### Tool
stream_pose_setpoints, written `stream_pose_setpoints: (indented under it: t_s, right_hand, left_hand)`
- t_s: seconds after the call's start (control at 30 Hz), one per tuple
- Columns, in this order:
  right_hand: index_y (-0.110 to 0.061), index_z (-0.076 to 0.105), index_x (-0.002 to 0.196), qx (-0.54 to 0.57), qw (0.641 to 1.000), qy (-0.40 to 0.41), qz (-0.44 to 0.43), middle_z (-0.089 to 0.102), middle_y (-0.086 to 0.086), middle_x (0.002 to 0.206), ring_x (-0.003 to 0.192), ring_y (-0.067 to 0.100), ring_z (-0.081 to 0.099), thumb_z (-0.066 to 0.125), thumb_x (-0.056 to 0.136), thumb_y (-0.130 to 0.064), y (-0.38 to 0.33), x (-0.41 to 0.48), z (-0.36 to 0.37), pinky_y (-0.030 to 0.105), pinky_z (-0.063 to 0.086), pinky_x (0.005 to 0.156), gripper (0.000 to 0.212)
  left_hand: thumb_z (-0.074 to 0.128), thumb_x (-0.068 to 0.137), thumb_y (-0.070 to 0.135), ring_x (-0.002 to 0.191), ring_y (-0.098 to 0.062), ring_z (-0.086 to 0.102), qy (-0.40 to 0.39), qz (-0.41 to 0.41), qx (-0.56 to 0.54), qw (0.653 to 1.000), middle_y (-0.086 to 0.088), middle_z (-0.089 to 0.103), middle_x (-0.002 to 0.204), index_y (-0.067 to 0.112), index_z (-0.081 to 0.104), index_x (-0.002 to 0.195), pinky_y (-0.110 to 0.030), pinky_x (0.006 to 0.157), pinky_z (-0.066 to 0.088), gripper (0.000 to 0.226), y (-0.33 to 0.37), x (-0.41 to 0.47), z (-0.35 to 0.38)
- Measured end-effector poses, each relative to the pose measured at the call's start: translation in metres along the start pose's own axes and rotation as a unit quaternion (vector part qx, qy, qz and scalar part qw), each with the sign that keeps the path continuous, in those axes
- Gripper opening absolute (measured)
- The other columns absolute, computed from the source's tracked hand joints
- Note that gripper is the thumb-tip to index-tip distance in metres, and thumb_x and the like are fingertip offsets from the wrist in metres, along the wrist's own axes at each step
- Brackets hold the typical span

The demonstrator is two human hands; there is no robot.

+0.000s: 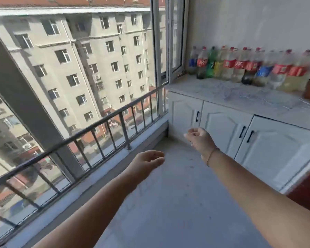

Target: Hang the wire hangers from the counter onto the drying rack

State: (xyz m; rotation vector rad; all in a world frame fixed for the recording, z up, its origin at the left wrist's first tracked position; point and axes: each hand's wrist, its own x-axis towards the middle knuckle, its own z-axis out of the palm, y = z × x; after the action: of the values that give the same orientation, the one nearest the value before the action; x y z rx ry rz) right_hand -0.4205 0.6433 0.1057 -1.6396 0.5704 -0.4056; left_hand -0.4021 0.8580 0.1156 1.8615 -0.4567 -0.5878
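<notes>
- The wire hangers (227,91) are lying flat on the counter (191,85), in front of the bottles (240,67). They are thin and blurry, so I am not able to count them. I think they are waiting there because no hand is picking them up yet.
- The counter is sitting on top of white cupboard doors (222,126), so the hangers are lying high up and should be easy to grab.
- The bottles are standing in a row at the back by the wall, leaving room in front for the hangers.
- The right hand (199,138) is reaching toward the counter but not touching it. Its fingers are curling into a fist, and nothing is showing inside.
- The left hand (147,161) is hanging lower, over the floor (168,203). Its fingers are bending loosely and holding nothing.
- I am guessing the right hand is going for a hanger first, since it is nearer.
- The drying rack is not showing anywhere here.
- A railing (97,129) is running along the window on the left.
</notes>
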Motion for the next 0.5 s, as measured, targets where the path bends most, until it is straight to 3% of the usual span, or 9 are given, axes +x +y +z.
stream_pose_setpoints:
  t_s: [0.1, 0.17, 0.23, 0.33, 0.43, 0.5]
  right_hand:
    - [-0.013, 0.051, 0.092, -0.029, 0.999, 0.044, -0.004, 0.05, 0.007, 0.088, 0.08, 0.019, 0.049, 0.063, 0.085, -0.014, 0.005, 0.039, -0.041, 0.023, 0.04, 0.062, 0.014]
    - [-0.014, 0.052, 0.091, -0.055, 0.996, 0.074, -0.01, 0.05, 0.006, 0.095, 0.085, 0.019, 0.051, 0.063, 0.084, -0.017, 0.006, 0.066, -0.068, 0.026, 0.043, 0.069, 0.014]
    - [-0.009, 0.054, 0.105, -0.083, 0.991, 0.103, -0.011, 0.049, 0.006, 0.098, 0.089, 0.019, 0.051, 0.064, 0.084, -0.019, 0.006, 0.094, -0.094, 0.028, 0.042, 0.078, 0.025]
    - [-0.006, 0.053, 0.113, -0.125, 0.981, 0.151, -0.001, 0.045, 0.005, 0.097, 0.088, 0.018, 0.048, 0.066, 0.082, -0.019, 0.005, 0.13, -0.131, 0.025, 0.037, 0.077, 0.036]
    - [-0.006, 0.052, 0.115, -0.147, 0.97, 0.193, 0.012, 0.045, 0.007, 0.101, 0.093, 0.02, 0.048, 0.067, 0.081, -0.02, 0.005, 0.162, -0.168, 0.033, 0.042, 0.082, 0.04]
    - [-0.007, 0.052, 0.118, -0.147, 0.963, 0.223, 0.029, 0.048, 0.01, 0.109, 0.101, 0.023, 0.052, 0.067, 0.081, -0.022, 0.008, 0.18, -0.191, 0.031, 0.041, 0.085, 0.043]
  left_hand:
    - [0.064, 0.087, 0.022, 0.082, -0.007, 0.058, -0.028, 0.023, 0.028, 0.999, -0.005, 0.069, 0.105, 0.013, 0.066, 0.113, -0.018, 0.073, 0.044, 0.028, 0.014, 0.06, 0.025]
    - [0.064, 0.087, 0.023, 0.079, -0.003, 0.057, -0.048, 0.04, 0.037, 0.997, 0.0, 0.068, 0.101, 0.014, 0.066, 0.112, -0.011, 0.069, 0.044, 0.027, 0.024, 0.1, 0.041]
    - [0.064, 0.087, 0.024, 0.085, -0.005, 0.059, -0.07, 0.062, 0.044, 0.995, 0.001, 0.068, 0.103, 0.015, 0.066, 0.113, -0.008, 0.069, 0.044, 0.027, 0.037, 0.143, 0.054]
    - [0.064, 0.087, 0.024, 0.089, -0.005, 0.06, -0.106, 0.083, 0.054, 0.989, 0.003, 0.068, 0.103, 0.017, 0.066, 0.113, -0.006, 0.07, 0.044, 0.027, 0.06, 0.2, 0.075]
    - [0.065, 0.086, 0.025, 0.085, 0.001, 0.061, -0.142, 0.11, 0.055, 0.982, 0.009, 0.068, 0.095, 0.022, 0.066, 0.108, 0.0, 0.067, 0.042, 0.022, 0.084, 0.254, 0.099]
    - [0.065, 0.086, 0.025, 0.083, 0.008, 0.059, -0.172, 0.121, 0.056, 0.976, 0.017, 0.065, 0.091, 0.025, 0.065, 0.105, 0.003, 0.064, 0.041, 0.019, 0.096, 0.289, 0.117]
